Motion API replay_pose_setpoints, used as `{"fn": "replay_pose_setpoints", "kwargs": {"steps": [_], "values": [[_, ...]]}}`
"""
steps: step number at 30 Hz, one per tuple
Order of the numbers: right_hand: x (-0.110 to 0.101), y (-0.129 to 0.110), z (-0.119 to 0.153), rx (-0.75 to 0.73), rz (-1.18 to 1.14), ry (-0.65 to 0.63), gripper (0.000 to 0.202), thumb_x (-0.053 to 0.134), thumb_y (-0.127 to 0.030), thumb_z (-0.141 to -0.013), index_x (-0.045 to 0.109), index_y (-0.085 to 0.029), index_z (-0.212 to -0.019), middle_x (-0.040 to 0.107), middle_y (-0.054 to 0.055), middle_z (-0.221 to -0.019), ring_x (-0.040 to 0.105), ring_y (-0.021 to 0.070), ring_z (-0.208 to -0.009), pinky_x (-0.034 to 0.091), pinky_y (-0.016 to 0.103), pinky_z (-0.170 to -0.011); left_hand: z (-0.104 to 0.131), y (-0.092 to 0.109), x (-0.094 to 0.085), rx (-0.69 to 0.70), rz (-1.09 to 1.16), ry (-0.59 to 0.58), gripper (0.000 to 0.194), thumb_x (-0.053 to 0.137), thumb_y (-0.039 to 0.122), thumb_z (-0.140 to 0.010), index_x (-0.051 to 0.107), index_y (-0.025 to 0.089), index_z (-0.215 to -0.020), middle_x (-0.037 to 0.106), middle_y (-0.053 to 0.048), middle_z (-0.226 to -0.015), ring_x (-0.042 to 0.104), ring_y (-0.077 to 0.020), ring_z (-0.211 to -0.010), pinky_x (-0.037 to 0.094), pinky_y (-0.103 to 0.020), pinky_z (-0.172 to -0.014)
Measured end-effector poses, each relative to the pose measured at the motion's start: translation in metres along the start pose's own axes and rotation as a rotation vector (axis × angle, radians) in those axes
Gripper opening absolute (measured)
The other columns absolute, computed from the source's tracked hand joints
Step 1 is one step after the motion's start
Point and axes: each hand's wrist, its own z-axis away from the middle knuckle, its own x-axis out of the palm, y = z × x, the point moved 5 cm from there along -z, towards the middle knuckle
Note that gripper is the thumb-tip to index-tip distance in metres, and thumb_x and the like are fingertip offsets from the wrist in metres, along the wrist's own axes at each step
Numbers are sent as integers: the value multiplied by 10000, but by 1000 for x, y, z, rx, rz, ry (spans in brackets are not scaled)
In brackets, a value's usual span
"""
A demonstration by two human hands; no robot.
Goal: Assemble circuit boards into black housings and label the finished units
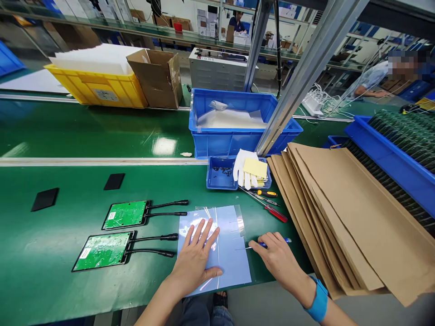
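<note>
My left hand [199, 253] lies flat with fingers spread on a light-blue sheet [234, 267], which has clear plastic film [239, 219] over its upper part. Beside the sheet's right edge, my right hand [277, 258] is closed around a blue-handled screwdriver [288, 240]. Its thin shaft points left over the sheet; whether the tip touches is unclear. Left of the sheet are two green circuit boards in black frames, the upper one [127, 213] and the lower one [103, 251]. Each has two black cables running toward the sheet.
Two black pads [114, 181] lie farther back. A small blue bin [220, 181] holds tiny dark parts, near white gloves [239, 165]. A red screwdriver [277, 213] and other tools lie close by. Cardboard sheets [340, 203] crowd the right side; a metal post [306, 68] rises behind.
</note>
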Motion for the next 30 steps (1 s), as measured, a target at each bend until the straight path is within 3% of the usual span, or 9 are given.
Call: {"fn": "replay_pose_setpoints", "kwargs": {"steps": [21, 30], "values": [[1, -4, -3, -22, -8, -3, 343, 457, 32, -799, 621, -207, -982, 532, 33, -750, 405, 180, -674, 219, 305, -627, 2, 0, 3, 26, -14, 78, 959, 616, 691, -720, 271, 211, -1474, 253, -143, -1558, 208, -390, -1415, 279, -589, -1083], [2, 8, 6, -2, 17, -20, 387, 442, 67, -765, 622, -214, -962, 535, 30, -749, 405, 176, -665, 215, 305, -623, 2, 0, 3, 12, -26, 26, 965, 661, 657, -707, 280, 213, -1475, 238, -138, -1559, 197, -391, -1416, 291, -597, -1084]]}}
